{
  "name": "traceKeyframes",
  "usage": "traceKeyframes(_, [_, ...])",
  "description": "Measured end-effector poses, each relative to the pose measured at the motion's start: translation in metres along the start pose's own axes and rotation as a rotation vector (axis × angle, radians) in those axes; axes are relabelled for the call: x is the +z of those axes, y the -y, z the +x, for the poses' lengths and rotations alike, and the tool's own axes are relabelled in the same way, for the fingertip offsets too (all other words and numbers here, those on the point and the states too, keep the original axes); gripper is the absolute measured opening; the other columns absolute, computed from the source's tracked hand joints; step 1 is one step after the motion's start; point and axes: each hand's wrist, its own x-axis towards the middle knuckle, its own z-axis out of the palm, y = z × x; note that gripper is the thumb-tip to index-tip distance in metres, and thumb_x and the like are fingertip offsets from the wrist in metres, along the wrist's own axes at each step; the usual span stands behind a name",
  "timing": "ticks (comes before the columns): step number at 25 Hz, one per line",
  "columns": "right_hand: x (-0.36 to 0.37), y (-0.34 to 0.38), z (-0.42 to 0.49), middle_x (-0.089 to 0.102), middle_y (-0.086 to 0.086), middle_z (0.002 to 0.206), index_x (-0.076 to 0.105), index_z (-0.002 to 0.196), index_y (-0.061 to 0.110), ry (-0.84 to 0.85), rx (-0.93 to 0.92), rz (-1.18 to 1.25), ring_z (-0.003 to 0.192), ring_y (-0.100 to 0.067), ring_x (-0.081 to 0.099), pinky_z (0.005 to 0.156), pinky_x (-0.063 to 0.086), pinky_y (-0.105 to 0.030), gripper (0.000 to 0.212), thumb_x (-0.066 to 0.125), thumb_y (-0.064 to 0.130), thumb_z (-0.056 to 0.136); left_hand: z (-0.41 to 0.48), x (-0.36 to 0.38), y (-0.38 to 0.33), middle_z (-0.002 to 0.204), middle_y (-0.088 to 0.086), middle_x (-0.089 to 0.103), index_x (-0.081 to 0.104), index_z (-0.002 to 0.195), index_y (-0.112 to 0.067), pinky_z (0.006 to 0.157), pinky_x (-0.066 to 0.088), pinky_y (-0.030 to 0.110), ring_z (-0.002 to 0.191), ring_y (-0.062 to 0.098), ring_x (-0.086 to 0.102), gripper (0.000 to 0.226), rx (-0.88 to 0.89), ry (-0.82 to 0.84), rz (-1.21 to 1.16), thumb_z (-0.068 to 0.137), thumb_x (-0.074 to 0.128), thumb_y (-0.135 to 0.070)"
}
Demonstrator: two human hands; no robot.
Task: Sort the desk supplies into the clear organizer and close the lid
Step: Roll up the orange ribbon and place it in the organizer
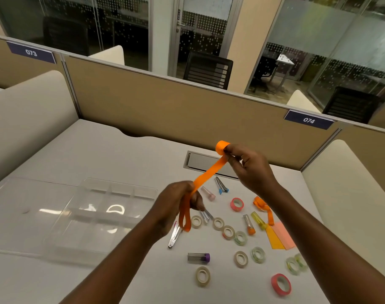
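An orange ribbon (209, 172) stretches in the air between both hands. My right hand (246, 165) pinches its rolled end at the top. My left hand (178, 202) grips the lower part, and the loose tail hangs in a loop below it. The clear organizer (112, 216) lies open on the desk to the left, its compartments empty, with its lid (27, 213) flat beside it. Several tape rolls, among them a pink one (237, 204), and small tubes such as a purple-capped one (198, 258) are scattered on the desk under my hands.
A second orange ribbon (263, 208) lies bunched at the right beside orange and pink sticky flags (280, 235). A metal clip (174, 235) sits below my left hand. A cable hatch (200, 161) is set in the desk near the beige partition (165, 110).
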Motion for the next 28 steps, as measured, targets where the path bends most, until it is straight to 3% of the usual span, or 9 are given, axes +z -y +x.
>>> traceKeyframes(2, [0.002, -0.003, -0.005, 0.071, -0.001, 0.090, 0.072, 0.107, 0.009, 0.153, -0.098, -0.106, 0.073, -0.020, 0.058, 0.069, 0.051, -0.035, 0.018, 0.063, 0.004, 0.092, 0.000, -0.010, -0.016, 0.066, 0.011, 0.064, 0.064, 0.069, -0.016, 0.070, 0.047, 0.037, 0.064, 0.024, 0.062, 0.035, 0.063, -0.017, -0.100, 0.090, 0.046, -0.037])
traceKeyframes(4, [0.005, 0.001, -0.013, 0.070, 0.000, 0.091, 0.071, 0.106, 0.014, 0.347, -0.073, -0.086, 0.080, -0.019, 0.059, 0.072, 0.050, -0.037, 0.017, 0.059, 0.011, 0.094, 0.007, -0.021, -0.035, 0.063, 0.007, 0.059, 0.067, 0.074, -0.017, 0.062, 0.046, 0.036, 0.058, 0.020, 0.056, 0.030, 0.090, -0.021, -0.272, 0.092, 0.055, -0.038])
traceKeyframes(8, [0.015, 0.030, -0.030, 0.071, 0.009, 0.091, 0.071, 0.106, 0.020, 0.557, -0.024, 0.162, 0.083, -0.007, 0.063, 0.067, 0.046, -0.022, 0.020, 0.057, 0.026, 0.093, 0.029, -0.043, -0.057, 0.073, 0.002, 0.066, 0.070, 0.095, -0.012, 0.052, 0.042, 0.025, 0.054, 0.012, 0.052, 0.024, 0.111, -0.123, -0.458, 0.098, 0.052, -0.029])
traceKeyframes(12, [0.025, 0.059, -0.036, 0.076, 0.001, 0.098, 0.070, 0.112, 0.019, 0.511, 0.169, 0.609, 0.089, -0.012, 0.069, 0.072, 0.052, -0.023, 0.023, 0.054, 0.025, 0.096, 0.032, -0.042, -0.035, 0.104, 0.010, 0.074, 0.065, 0.113, -0.006, 0.051, 0.039, 0.026, 0.053, 0.013, 0.051, 0.031, 0.016, -0.172, -0.270, 0.102, 0.044, -0.026])
traceKeyframes(16, [0.041, 0.067, -0.028, 0.075, -0.008, 0.106, 0.068, 0.119, 0.011, 0.327, 0.431, 0.980, 0.092, -0.021, 0.066, 0.075, 0.053, -0.026, 0.025, 0.056, 0.022, 0.100, 0.014, -0.022, 0.003, 0.093, 0.021, 0.071, 0.066, 0.110, -0.004, 0.064, 0.053, 0.034, 0.071, 0.023, 0.065, 0.044, -0.091, -0.120, -0.266, 0.102, 0.041, -0.039])
traceKeyframes(18, [0.050, 0.063, -0.023, 0.076, -0.001, 0.109, 0.067, 0.120, 0.018, 0.257, 0.549, 0.933, 0.091, -0.013, 0.068, 0.074, 0.054, -0.025, 0.025, 0.057, 0.027, 0.098, 0.003, -0.013, 0.017, 0.094, 0.016, 0.074, 0.067, 0.110, -0.009, 0.072, 0.056, 0.034, 0.076, 0.023, 0.067, 0.043, -0.108, -0.095, -0.199, 0.103, 0.039, -0.041])
traceKeyframes(22, [0.075, 0.053, -0.025, 0.077, 0.008, 0.099, 0.070, 0.110, 0.025, 0.182, 0.509, 0.462, 0.085, -0.010, 0.070, 0.073, 0.055, -0.029, 0.016, 0.062, 0.026, 0.096, -0.008, -0.016, 0.028, 0.073, -0.006, 0.072, 0.070, 0.094, -0.023, 0.058, 0.049, 0.014, 0.064, 0.004, 0.063, 0.013, -0.005, -0.215, 0.200, 0.095, 0.060, -0.032])
traceKeyframes(25, [0.094, 0.045, -0.034, 0.071, 0.014, 0.091, 0.070, 0.115, 0.022, 0.398, 0.304, 0.136, 0.078, -0.007, 0.064, 0.069, 0.051, -0.026, 0.024, 0.060, 0.034, 0.096, -0.008, -0.039, 0.023, 0.070, -0.007, 0.070, 0.067, 0.091, -0.024, 0.056, 0.047, 0.010, 0.065, 0.002, 0.065, 0.005, 0.051, -0.359, 0.229, 0.089, 0.069, -0.028])
traceKeyframes(28, [0.109, 0.050, -0.041, 0.073, 0.015, 0.094, 0.070, 0.112, 0.025, 0.617, 0.286, 0.287, 0.087, -0.003, 0.065, 0.077, 0.051, -0.023, 0.025, 0.049, 0.031, 0.100, -0.002, -0.065, 0.016, 0.074, 0.000, 0.072, 0.067, 0.092, -0.018, 0.058, 0.050, 0.019, 0.066, 0.008, 0.065, 0.004, 0.012, -0.428, 0.074, 0.090, 0.068, -0.020])
